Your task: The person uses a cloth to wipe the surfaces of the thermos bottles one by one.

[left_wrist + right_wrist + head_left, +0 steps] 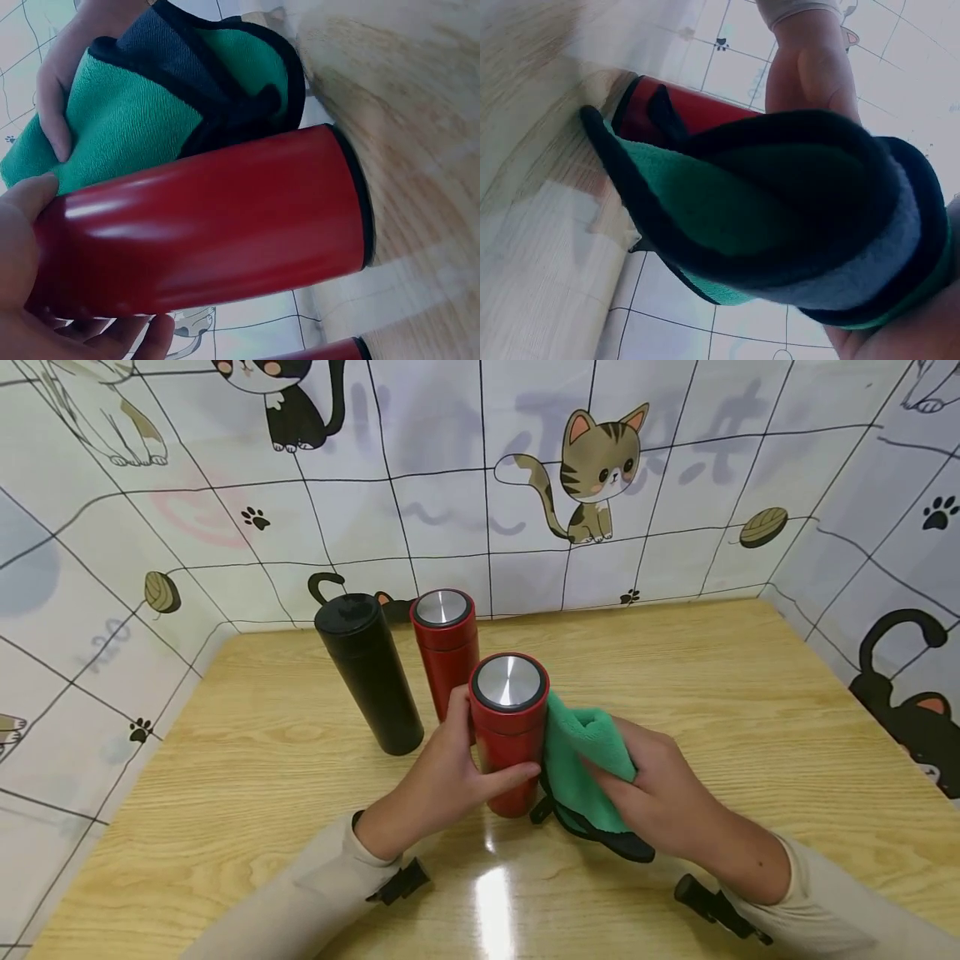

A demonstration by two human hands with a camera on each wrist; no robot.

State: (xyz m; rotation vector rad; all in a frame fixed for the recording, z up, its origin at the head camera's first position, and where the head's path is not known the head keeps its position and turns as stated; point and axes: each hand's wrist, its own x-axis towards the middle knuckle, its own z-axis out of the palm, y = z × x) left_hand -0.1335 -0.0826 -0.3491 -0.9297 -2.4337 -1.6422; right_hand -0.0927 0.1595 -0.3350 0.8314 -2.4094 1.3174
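A red thermos (510,727) with a shiny steel lid top stands in front of me. My left hand (450,768) grips it from the left, thumb across its front and fingers behind. In the left wrist view the red body (217,217) shows its black base ring close to the table. My right hand (656,785) holds a bunched green cloth (585,760) with dark edging against the thermos's right side. Seen from the right wrist, the folded cloth (727,195) covers most of the fingers and part of the thermos (705,109).
Behind the held thermos stands a second red thermos (444,652), partly hidden. A black thermos (371,677) is to its left. All stand on a wooden table (720,693) enclosed by white walls (450,518) with cat drawings.
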